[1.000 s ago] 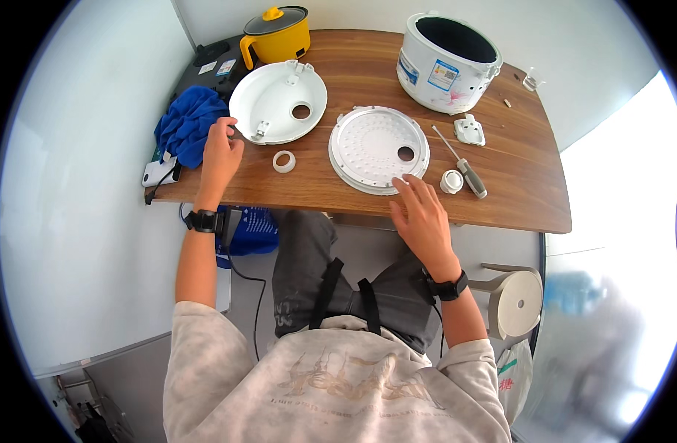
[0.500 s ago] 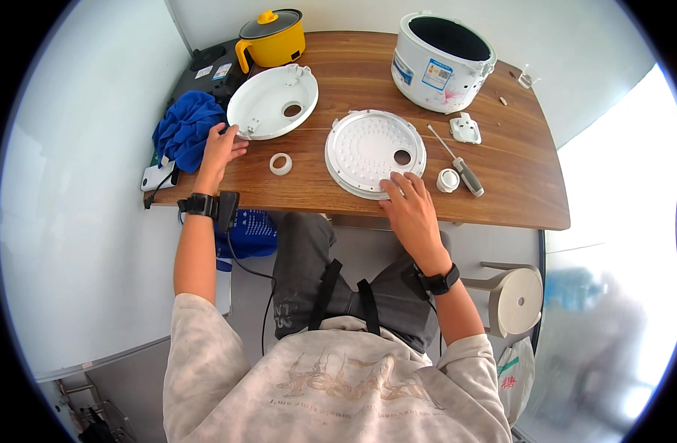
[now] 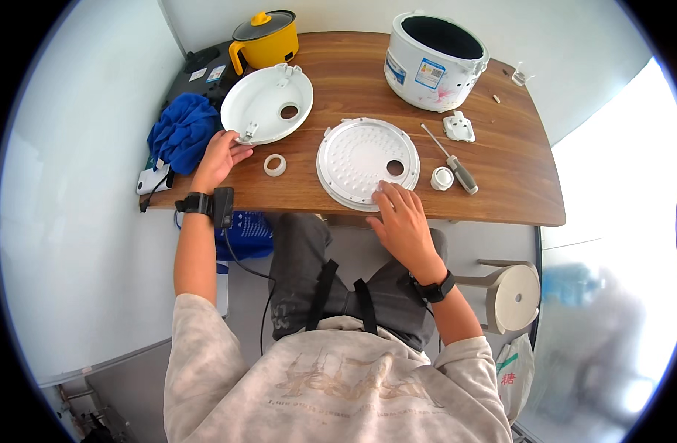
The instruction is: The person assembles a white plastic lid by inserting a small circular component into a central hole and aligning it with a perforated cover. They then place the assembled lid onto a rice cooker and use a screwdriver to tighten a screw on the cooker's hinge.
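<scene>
Hands at white lids, blue-edged cooker label

Wooden table: yellow pot, grey lid with yellow knob, back left. Crumpled blue cloth along left edge; white box-shaped device just in front. Below table level: blue bag. Farther right: round beige stool, pale plastic bag near it.

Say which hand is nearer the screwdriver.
Right. The right hand is left of the screwdriver, at the near edge of the disc; the left hand is much farther left, by the cover.
</scene>
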`<state>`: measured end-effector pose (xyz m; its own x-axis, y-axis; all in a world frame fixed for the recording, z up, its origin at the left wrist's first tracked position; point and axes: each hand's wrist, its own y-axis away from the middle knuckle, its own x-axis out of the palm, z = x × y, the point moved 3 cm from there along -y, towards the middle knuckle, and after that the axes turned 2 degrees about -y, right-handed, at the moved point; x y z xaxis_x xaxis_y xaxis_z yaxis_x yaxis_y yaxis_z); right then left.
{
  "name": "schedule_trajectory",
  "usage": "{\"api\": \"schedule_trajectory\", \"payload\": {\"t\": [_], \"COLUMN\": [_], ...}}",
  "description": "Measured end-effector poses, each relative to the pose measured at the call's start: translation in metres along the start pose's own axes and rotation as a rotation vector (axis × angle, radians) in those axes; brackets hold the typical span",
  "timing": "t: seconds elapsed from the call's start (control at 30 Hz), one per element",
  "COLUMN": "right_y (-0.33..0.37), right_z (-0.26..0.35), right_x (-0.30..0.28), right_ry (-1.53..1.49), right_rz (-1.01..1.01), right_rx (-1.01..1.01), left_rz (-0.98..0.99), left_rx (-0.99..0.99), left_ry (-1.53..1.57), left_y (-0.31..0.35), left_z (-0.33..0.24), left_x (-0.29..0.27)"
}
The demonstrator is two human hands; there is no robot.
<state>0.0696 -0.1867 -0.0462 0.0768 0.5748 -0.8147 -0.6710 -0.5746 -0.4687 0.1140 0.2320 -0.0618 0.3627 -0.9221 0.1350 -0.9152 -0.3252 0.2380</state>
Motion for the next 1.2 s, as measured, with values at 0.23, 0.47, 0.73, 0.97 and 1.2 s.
{"api": "schedule_trajectory", "payload": {"t": [0.23, 0.47, 0.73, 0.97, 1.2], "right_y": [0.008, -0.005, -0.012, 0.000, 0.017], "right_z": [-0.003, 0.015, 0.004, -0.022, -0.042], "right_x": [0.004, -0.031, -0.082, -0.115, -0.109], "right_ry": [0.150, 0.132, 0.221, -0.060, -0.275], "right_rz": [0.034, -0.180, -0.471, -0.560, -0.390], "right_rx": [-0.022, -0.102, 0.000, 0.387, 0.615], "left_rz": [-0.007, -0.008, 0.017, 0.050, 0.138], "left_rx": [0.004, 0.040, 0.105, 0.129, 0.125], "left_ry": [0.029, -0.015, -0.014, 0.032, 0.050], "left_y": [-0.003, 0.021, 0.070, 0.107, 0.130], "left_z": [-0.001, -0.016, -0.027, -0.031, -0.015], "left_x": [0.005, 0.023, 0.038, 0.054, 0.074]}}
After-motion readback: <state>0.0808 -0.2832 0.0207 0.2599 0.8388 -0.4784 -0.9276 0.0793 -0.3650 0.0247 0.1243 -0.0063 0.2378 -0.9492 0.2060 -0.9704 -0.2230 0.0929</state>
